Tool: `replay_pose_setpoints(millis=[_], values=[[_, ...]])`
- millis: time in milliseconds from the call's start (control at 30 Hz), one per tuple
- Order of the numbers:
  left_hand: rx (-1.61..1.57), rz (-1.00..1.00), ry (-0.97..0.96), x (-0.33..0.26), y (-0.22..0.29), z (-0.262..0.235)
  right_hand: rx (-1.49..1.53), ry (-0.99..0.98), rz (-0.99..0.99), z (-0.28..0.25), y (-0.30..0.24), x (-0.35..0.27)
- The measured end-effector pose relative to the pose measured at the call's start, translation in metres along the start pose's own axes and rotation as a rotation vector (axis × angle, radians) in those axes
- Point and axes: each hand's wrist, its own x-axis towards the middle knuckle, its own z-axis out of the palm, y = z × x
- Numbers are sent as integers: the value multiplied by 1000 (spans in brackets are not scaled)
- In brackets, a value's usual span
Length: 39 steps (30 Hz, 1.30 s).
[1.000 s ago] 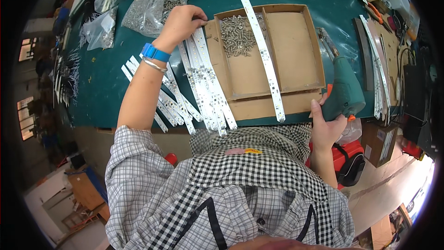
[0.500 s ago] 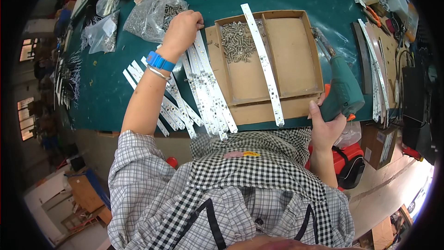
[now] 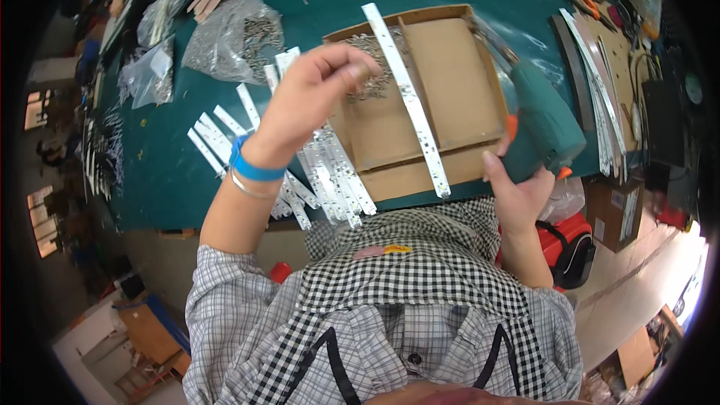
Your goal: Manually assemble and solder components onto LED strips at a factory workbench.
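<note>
My left hand (image 3: 321,90), with a blue band on its wrist, hovers above the left compartment of a shallow cardboard tray (image 3: 491,67). Its thumb and fingertips come together, slightly blurred; anything between them is too small to make out. Below lies a heap of small metal screws (image 3: 375,84), partly hidden by the hand. Across the tray rests one white LED strip (image 3: 409,101), reaching over the front edge. At the right, my right hand (image 3: 519,199) is wrapped round the handle of a green power screwdriver (image 3: 546,116), its metal nose pointing up and left beside the tray.
Several loose LED strips (image 3: 330,172) lie overlapping left of the tray. A clear plastic bag of screws (image 3: 232,41) sits behind them. More strips (image 3: 600,97) are stacked at the right, near orange-handled pliers (image 3: 585,1). A red-and-black bag (image 3: 566,255) stands below the green table (image 3: 161,202).
My left hand has moved right from beside the screw bag to above the tray's screws. My right hand still grips the power screwdriver. The whole view has shifted slightly.
</note>
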Motion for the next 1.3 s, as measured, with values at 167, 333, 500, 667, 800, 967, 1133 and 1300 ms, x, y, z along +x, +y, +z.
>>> replay_pose_setpoints(millis=[167, 333, 500, 667, 800, 967, 1133, 1300], values=[[-535, -256, -182, -27, 2, 60, 128, -126, -72, 21, -13, 2], [-675, -285, -200, -36, -1, 80, 157, -255, -69, 21, -13, -1], [-635, -234, -165, -38, -2, 86, 166, -225, -68, 24, -16, -3], [-388, -99, -92, -44, -1, 91, 218, -167, -15, 28, -16, -2], [-50, 63, -70, -48, -2, 87, 182, -185, -35, 29, -13, -1], [285, 68, 34, -29, -6, 65, 124, -169, -47, 29, 2, 2], [420, 51, 192, 5, -38, 40, -15, -148, -4, 31, 13, 7], [462, 119, 178, 14, -53, 36, -71, -258, -47, 27, 31, 4]])
